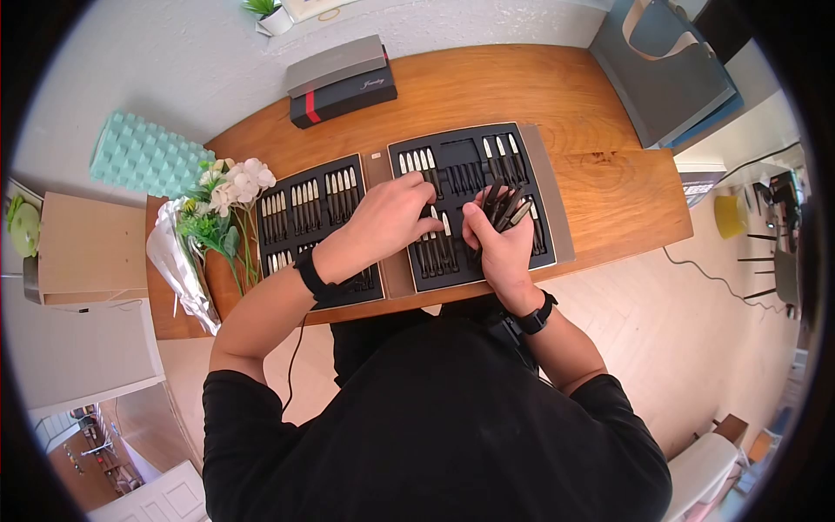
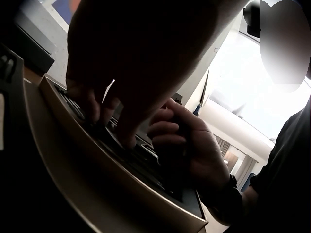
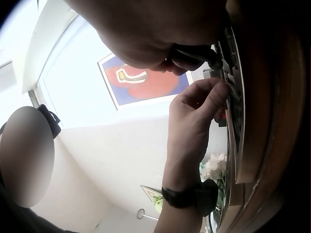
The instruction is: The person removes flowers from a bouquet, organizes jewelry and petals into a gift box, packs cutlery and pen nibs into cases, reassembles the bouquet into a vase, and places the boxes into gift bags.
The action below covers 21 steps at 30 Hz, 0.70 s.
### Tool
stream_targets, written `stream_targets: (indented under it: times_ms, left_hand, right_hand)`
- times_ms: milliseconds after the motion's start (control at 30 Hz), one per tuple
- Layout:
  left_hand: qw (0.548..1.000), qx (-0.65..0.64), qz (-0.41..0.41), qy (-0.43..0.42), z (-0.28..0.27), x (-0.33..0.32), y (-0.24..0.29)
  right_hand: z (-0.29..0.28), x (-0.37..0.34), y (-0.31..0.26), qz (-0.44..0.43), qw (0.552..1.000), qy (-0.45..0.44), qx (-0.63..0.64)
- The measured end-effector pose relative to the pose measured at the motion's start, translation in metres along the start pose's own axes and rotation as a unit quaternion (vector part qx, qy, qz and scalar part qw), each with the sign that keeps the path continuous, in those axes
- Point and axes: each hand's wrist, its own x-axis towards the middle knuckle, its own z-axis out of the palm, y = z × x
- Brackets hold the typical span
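Observation:
My left hand (image 1: 393, 217) reaches down into the right half of an open black case (image 1: 458, 153). Its thumb and fingertips pinch at a slim piece with a pale end (image 1: 434, 214) in the lower left row. In the right wrist view the left hand (image 3: 192, 116) has its fingertips together at the case's edge. A bundle of slim dark pieces (image 1: 503, 206), some with shiny edges, fans out of my right hand (image 1: 504, 248), which grips it above the case's lower right part. Seen from the left wrist, the right hand (image 2: 194, 145) has its fingers curled. Similar pieces (image 1: 502, 158) fill the upper right slots.
The case's left half (image 1: 320, 159) holds rows of pale-ended pieces. White flowers (image 1: 241, 184) and crumpled foil (image 1: 178, 261) lie left of it. Behind stands a black box with a red band (image 1: 348, 96); a grey paper bag (image 1: 661, 78) stands at the table's right back corner.

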Motion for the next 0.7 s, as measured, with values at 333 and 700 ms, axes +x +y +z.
stream_targets:
  times_ms: [333, 700]
  left_hand:
    - [0.951, -0.275, -0.124, -0.067, -0.013, 0.009, 0.002]
    - [0.908, -0.371, -0.163, -0.107, -0.022, 0.006, 0.005]
  right_hand:
    - [0.002, -0.001, -0.002, 0.003, 1.0, 0.005, -0.007]
    - [0.001, 0.0, 0.001, -0.001, 1.0, 0.003, -0.011]
